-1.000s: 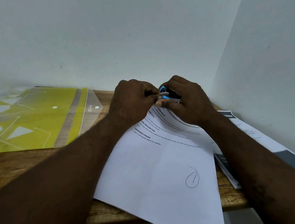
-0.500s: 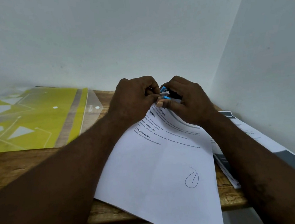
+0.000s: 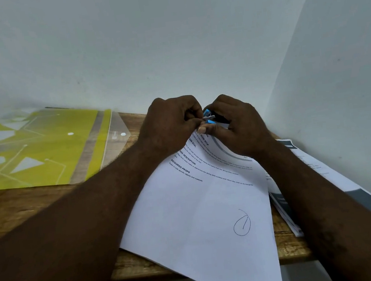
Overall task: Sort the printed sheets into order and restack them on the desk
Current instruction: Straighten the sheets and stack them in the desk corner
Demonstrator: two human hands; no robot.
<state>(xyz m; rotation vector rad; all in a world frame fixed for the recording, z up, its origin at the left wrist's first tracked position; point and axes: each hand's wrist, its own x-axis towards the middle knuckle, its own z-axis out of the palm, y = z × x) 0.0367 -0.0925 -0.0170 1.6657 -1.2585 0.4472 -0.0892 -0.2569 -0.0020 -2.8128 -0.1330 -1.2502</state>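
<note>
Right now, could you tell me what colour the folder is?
The folder is yellow-green with white geometric shapes; head view.

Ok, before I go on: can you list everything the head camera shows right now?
desk: one, brown wood, across the lower view
folder: one, yellow-green plastic with a clear flap, flat on the desk at far left
centre sheets: more than one, white with black print and a penned circle, overhanging the near edge
right pile: count unclear, white with dark grey bands, by the right wall
blue item: one, blue and black, at the centre sheets' far corner; what it is I cannot tell
walls: two, white, meeting in a corner
left hand: fingers curled, pinching at the blue item
right hand: curled round the blue item, thumb on the sheets
</note>
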